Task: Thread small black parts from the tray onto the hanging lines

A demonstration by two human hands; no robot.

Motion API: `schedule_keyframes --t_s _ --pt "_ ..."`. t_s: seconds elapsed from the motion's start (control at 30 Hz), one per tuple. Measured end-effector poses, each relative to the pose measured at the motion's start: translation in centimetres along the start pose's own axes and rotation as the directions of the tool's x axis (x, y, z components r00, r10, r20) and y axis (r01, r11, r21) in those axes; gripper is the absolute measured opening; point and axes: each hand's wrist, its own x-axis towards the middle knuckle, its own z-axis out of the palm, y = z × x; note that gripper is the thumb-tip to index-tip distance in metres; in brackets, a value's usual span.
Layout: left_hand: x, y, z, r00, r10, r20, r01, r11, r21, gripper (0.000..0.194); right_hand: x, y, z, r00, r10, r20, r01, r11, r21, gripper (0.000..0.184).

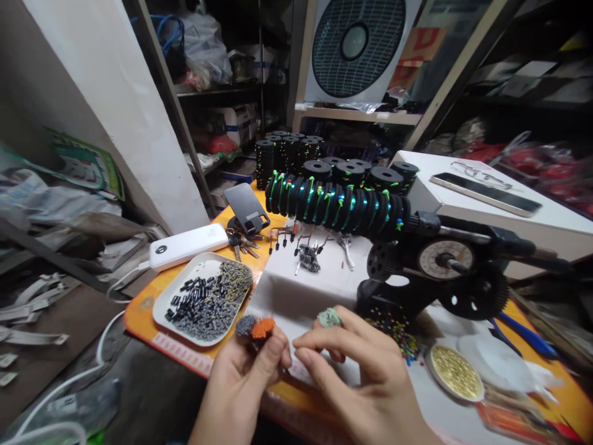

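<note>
Left hand: here it is (252,364), thumb and fingers clamped around an orange bundle (264,327), with a grey bundle (245,325) pressed up beside it.
Right hand: just across (365,364), thumb and forefinger tips nearly meeting; whether anything thin sits between them, I cannot tell.
Green clump: showing just above the right forefinger (329,317), and how it is gripped is hidden.
Bundles' place: over the table's near edge, the orange and grey pair just beside the white tray (162,296).
Tray load: black tubes (187,303) on the left, small grey pieces (210,321) heaped around them.
Winder: beyond the hands, a ribbed black roller (336,207) strung with bright green threads.
Bead corner: loose coloured beads (401,330) right of the right hand, then gold beads (456,371) in a round dish.
Far left: white power bank (189,247), keys (249,246) near its end.
Backdrop: black spools standing in rows (288,154), a box fan (356,46) above.
</note>
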Motion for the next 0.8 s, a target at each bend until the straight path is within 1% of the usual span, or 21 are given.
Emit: schedule_keyframes --t_s 0.07,0.17,0.23,0.43,0.57,0.7,0.8 --pt "-0.1 0.5 -0.3 0.999 -0.024 0.041 0.025 0.999 -0.039 0.031 0.2 0.2 0.0 0.999 -0.033 0.003 0.033 0.999 -0.016 0.015" --pt "-0.2 1.2 -0.7 0.995 -0.076 0.066 0.082 0.993 -0.085 0.033 0.4 0.4 0.0 0.993 -0.118 -0.010 0.117 0.991 -0.065 0.015" --pt "-0.3 1.3 -0.9 0.990 -0.107 0.089 0.116 0.988 -0.102 0.034 0.5 0.5 0.0 0.987 -0.163 0.003 0.163 0.983 -0.086 0.016" --pt "-0.2 1.1 -1.2 0.991 -0.088 0.101 0.097 0.991 -0.088 0.034 0.2 0.7 -0.1 0.982 -0.182 0.043 0.186 0.979 -0.088 0.017" --pt "-0.1 0.8 -1.3 0.986 -0.098 0.133 0.106 0.993 -0.057 0.037 0.1 0.6 -0.1 0.982 -0.187 0.036 0.190 0.979 -0.081 0.018" --pt "0.0 0.0 -1.7 0.986 -0.109 0.127 0.111 0.994 -0.007 0.036 0.1 0.6 -0.1 0.984 -0.176 0.022 0.177 0.983 -0.043 0.015" --pt "0.0 -0.7 -1.9 0.986 -0.121 0.112 0.125 0.992 -0.029 0.031 0.1 0.5 -0.2 0.984 -0.174 0.026 0.176 0.983 -0.046 0.014"
